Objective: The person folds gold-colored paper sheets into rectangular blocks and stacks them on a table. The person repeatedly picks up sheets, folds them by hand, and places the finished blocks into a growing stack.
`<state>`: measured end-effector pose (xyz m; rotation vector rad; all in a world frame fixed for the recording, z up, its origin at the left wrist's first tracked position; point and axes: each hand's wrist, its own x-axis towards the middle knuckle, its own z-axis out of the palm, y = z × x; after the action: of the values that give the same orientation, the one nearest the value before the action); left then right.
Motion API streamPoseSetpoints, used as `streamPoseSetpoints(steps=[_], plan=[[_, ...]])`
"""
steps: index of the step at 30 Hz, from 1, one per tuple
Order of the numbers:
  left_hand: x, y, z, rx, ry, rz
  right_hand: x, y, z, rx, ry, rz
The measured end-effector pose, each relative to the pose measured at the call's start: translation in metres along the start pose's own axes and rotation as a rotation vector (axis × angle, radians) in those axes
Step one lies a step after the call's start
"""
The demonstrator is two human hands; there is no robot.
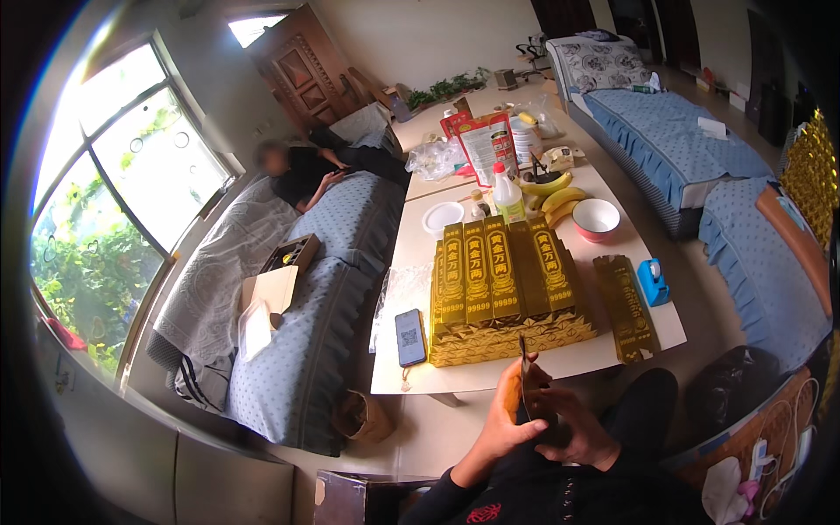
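My left hand (504, 420) grips a thin, dark card piece (525, 387) by its near edge, above my lap. It is turned almost edge-on, so its printed face is hidden. My right hand (583, 426) is on its other side, fingers against it. Beyond my hands, a block of long gold cardboard boxes (505, 275), printed with writing, is stacked in layers on the table (397, 387). One dark slot shows between the top boxes. To its right lie flat gold card blanks (627, 308) beside a blue tape dispenser (654, 282).
A phone (410, 338) lies left of the stack. Behind stand a red-capped bottle (506, 193), bananas (561, 202), a bowl (596, 220) and a red pouch (489, 147). A person (308, 174) reclines on the left sofa (289, 374). A black bag (732, 384) sits right.
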<state>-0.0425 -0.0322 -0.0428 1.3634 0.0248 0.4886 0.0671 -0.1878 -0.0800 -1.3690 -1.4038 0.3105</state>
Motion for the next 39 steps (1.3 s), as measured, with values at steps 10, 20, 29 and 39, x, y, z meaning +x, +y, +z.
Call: streamPoseSetpoints(steps=[10,20,29,39], plan=[[-0.022,-0.010,-0.012,0.184,-0.141,-0.095,0.062,-0.043,-0.047,-0.375,0.221,-0.349],[-0.027,-0.008,-0.015,-0.012,-0.160,-0.196,0.060,-0.042,-0.044,-0.445,0.240,-0.374],[-0.026,-0.011,-0.031,-0.062,-0.336,-0.251,0.069,-0.051,-0.058,-0.385,0.217,-0.366],[-0.034,-0.014,-0.045,-0.021,-0.440,-0.403,0.076,-0.057,-0.072,-0.290,-0.183,-0.167]])
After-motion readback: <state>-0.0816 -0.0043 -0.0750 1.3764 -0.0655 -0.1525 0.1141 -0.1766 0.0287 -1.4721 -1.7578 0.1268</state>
